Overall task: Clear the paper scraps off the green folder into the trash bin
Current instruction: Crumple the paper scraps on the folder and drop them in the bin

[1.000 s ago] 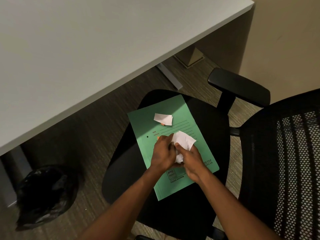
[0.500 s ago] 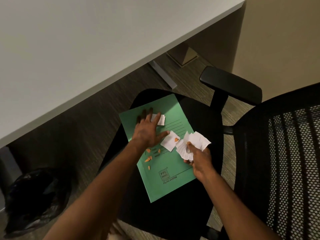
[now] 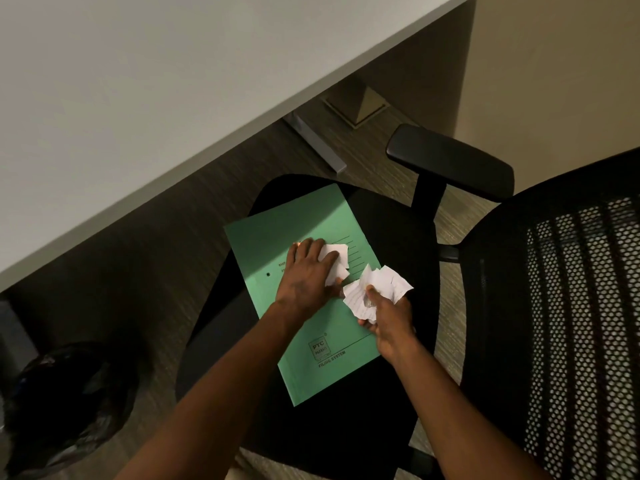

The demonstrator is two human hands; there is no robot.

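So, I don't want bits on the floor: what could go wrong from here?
The right hand pinches a loose wad of scraps at the folder's edge; a piece could slip onto the seat or floor. The left hand sweeps more scraps flat-fingered and might miss the tiny orange bits. The bin sits well off to the left, so the carry may shed pieces.

The black chair seat point(image 3: 388, 233) carries the green folder point(image 3: 294, 223), lying flat; the chair stands on the floor point(image 3: 180, 244).
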